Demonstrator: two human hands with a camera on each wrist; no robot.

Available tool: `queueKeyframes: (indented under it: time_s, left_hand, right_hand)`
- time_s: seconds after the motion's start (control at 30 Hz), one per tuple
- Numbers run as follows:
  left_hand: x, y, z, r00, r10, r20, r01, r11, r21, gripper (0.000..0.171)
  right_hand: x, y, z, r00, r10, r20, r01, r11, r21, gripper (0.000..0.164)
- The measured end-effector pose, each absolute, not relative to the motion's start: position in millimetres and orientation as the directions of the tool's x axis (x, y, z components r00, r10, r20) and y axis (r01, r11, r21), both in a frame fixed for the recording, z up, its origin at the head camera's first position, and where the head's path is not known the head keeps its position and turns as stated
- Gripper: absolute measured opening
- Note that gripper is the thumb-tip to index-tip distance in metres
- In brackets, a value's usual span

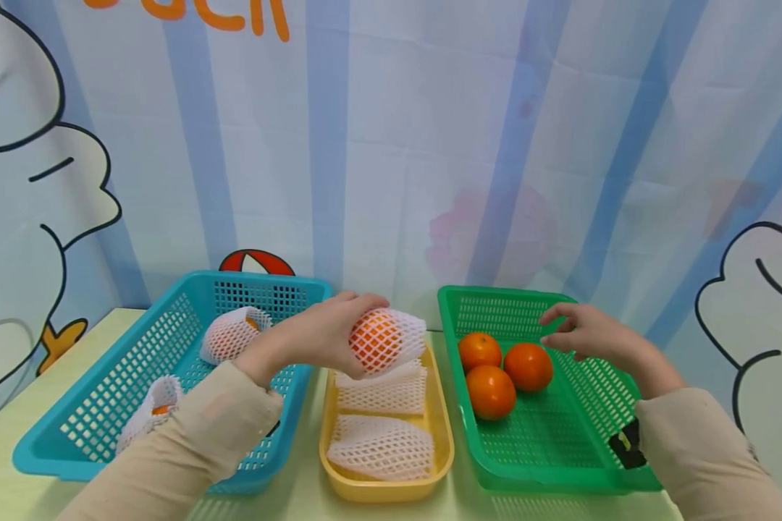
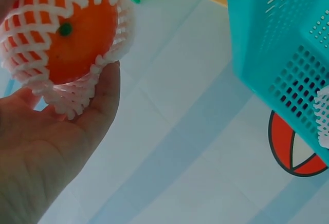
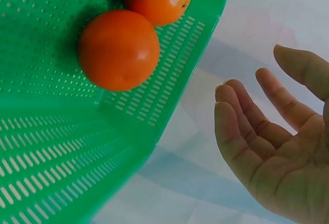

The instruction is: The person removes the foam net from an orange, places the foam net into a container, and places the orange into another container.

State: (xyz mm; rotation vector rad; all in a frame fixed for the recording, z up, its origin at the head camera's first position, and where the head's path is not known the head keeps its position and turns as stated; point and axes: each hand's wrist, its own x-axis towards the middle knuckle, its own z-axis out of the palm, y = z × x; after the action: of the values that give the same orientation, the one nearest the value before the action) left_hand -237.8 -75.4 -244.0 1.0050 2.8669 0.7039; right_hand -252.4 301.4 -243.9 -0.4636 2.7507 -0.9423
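My left hand (image 1: pixel 332 329) grips an orange (image 1: pixel 375 340) wrapped in a white foam net sleeve (image 1: pixel 409 339), held above the yellow tray (image 1: pixel 389 492). In the left wrist view the bare top of that orange (image 2: pixel 82 44), with its green stem spot, shows through the sleeve's mouth. Loosely curled and holding nothing, my right hand (image 1: pixel 593 334) hovers over the right side of the green basket (image 1: pixel 560 477). Three bare oranges (image 1: pixel 528 367) lie in that basket's left part. More foam net sleeves (image 1: pixel 381 447) lie flat in the yellow tray.
A blue basket (image 1: pixel 195 311) stands at the left, with sleeved oranges (image 1: pixel 231 336) inside; my left forearm passes over it. Behind everything hangs a striped cloth (image 1: pixel 391 181) with cartoon prints. A black object (image 1: pixel 628 443) sits at the green basket's right side.
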Motion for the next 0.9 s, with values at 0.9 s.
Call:
queueKeyframes:
  time_s: [0.9]
  left_hand:
    - [-243.0,-56.9,-244.8,-0.76,0.633,0.149,0.618,0.632,0.468,0.08]
  right_hand:
    - [-256.3,255.0,-236.4,-0.894,-0.446,-0.05,-0.317,0.707,-0.633,0.027]
